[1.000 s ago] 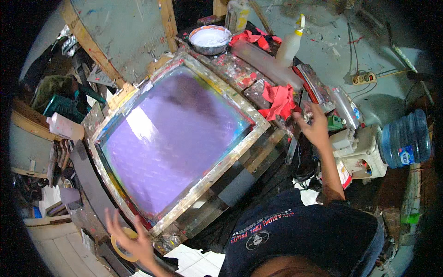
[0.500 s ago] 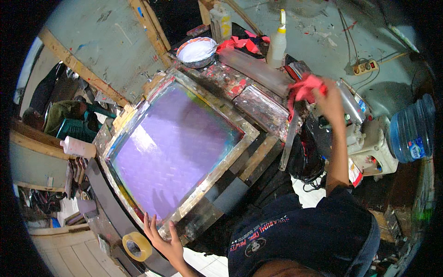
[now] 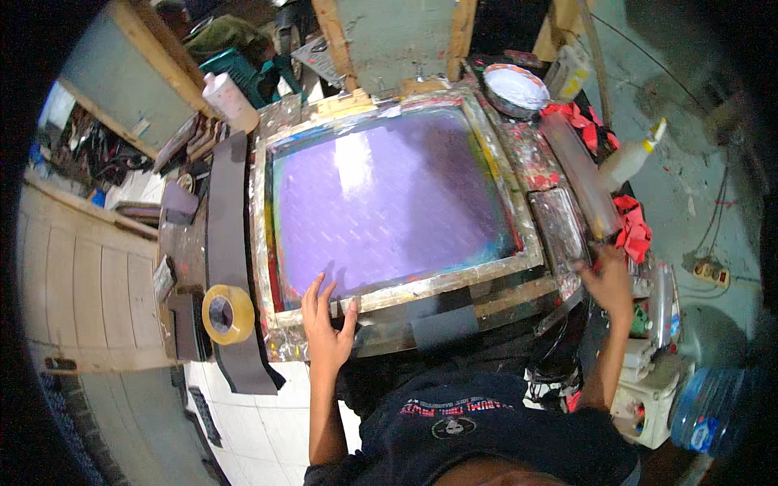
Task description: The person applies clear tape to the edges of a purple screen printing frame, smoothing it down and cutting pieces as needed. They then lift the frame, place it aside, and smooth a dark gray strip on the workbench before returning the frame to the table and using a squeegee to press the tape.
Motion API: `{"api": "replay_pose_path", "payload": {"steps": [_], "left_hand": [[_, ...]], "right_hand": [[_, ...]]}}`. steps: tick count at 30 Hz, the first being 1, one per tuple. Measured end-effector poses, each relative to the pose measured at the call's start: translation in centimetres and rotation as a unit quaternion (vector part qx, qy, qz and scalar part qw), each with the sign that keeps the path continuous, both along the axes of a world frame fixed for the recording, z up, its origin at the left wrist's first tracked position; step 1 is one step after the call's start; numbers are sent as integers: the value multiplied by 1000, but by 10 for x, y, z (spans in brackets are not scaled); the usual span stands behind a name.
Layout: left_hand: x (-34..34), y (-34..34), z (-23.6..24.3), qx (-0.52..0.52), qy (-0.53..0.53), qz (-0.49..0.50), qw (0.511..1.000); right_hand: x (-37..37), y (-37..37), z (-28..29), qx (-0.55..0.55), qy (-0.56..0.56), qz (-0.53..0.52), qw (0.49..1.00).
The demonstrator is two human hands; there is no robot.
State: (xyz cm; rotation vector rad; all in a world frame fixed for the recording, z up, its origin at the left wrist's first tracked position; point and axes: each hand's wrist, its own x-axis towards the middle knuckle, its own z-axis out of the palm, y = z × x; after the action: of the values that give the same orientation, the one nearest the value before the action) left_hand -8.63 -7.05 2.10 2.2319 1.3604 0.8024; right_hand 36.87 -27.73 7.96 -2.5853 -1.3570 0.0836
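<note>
A screen-printing frame (image 3: 401, 303) with a pale purple mesh lies flat on the worktable. My left hand (image 3: 328, 330) rests on its near edge toward the left corner, fingers spread, fingertips over the mesh, holding nothing. Off the frame's right side, my right hand (image 3: 609, 283) is over the table's paint-stained right edge. Its fingers are blurred, and whether they grip anything is unclear. Just beyond that hand lies a crumpled red cloth (image 3: 634, 232). A long translucent bar-like piece (image 3: 577, 166) and a paint-crusted tray (image 3: 559, 227) lie close by.
Farther back stand a bowl of white paste (image 3: 516, 87) and a tilted spray bottle (image 3: 632, 162). At left are a tape roll (image 3: 217, 324), a dark strip (image 3: 229, 227) and a pinkish bottle (image 3: 230, 101). A large blue water bottle (image 3: 705, 413) is at lower right.
The view has turned toward the right, swinging the scene round. My right hand has let go of the red cloth and come nearer the tray. My left hand stays at the frame's near edge.
</note>
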Motion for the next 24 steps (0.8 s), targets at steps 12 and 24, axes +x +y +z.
{"api": "replay_pose_path", "payload": {"steps": [12,24], "left_hand": [[39,6,2,-19,-10,-69,997],[54,11,-8,24,38,-68,997]], "right_hand": [[-6,39,-46,-51,-55,-66,995],[-13,55,-42,-34,-96,-101,990]]}}
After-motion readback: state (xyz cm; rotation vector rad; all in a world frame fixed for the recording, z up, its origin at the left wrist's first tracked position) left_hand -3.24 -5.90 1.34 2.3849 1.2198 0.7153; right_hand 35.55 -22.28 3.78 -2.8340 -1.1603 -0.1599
